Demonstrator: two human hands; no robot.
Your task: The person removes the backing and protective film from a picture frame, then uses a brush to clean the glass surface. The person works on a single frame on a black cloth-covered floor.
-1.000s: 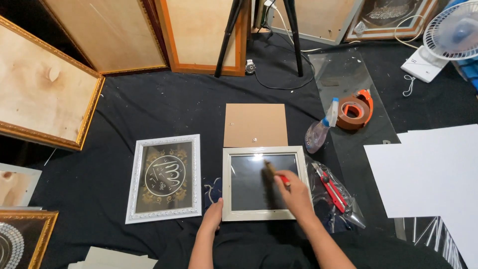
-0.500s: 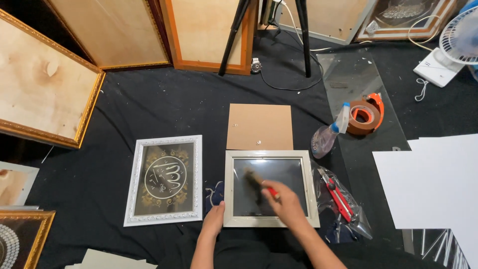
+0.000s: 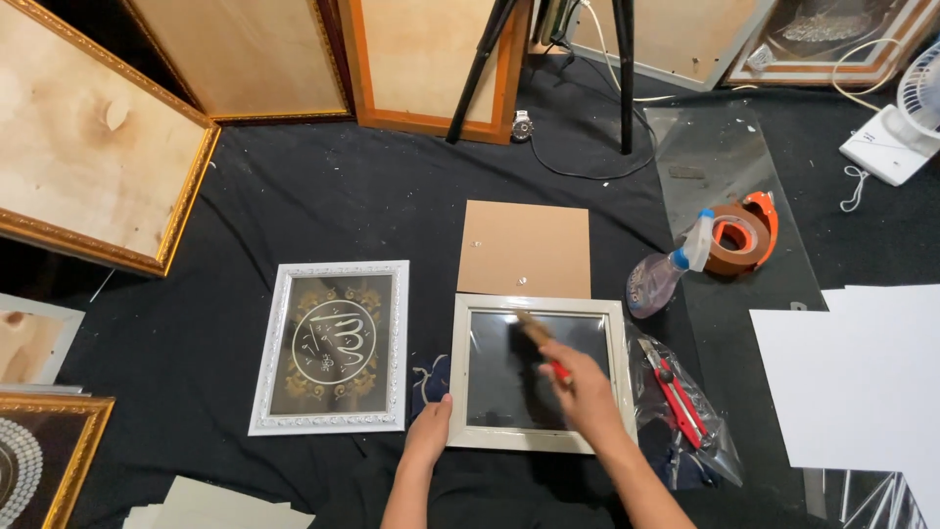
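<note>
Head camera, looking straight down: a small white picture frame (image 3: 537, 372) with dark glass lies flat on the black cloth (image 3: 294, 216) that covers the floor, right in front of the person. The right hand (image 3: 586, 392) is over the glass, its fingers wrapped shut around the red handle of a small brush (image 3: 540, 341); the bristle end pokes out past the knuckles toward the upper left and sits on or just above the glass, and I can't tell which, as it is blurred. The left hand (image 3: 429, 431) rests at the frame's lower left corner, fingers together and laid against the outer edge, thumb side touching the white moulding.

Just beyond the frame's far edge lies a brown backing board (image 3: 525, 247), touching or nearly touching it. To the left, near but apart, is a finished framed picture (image 3: 331, 347) with a white ornate border and a gold roundel on dark ground. To the right of the frame, a red utility knife (image 3: 676, 390) lies on a clear plastic bag (image 3: 700, 431). Farther up on that side are a spray bottle (image 3: 664, 276) lying tilted and an orange tape dispenser (image 3: 742, 233) beside it. White sheets (image 3: 862, 382) cover the right edge. Large gold-edged frames (image 3: 88, 167) lean at the far left, and tripod legs (image 3: 558, 69) stand at the top.
</note>
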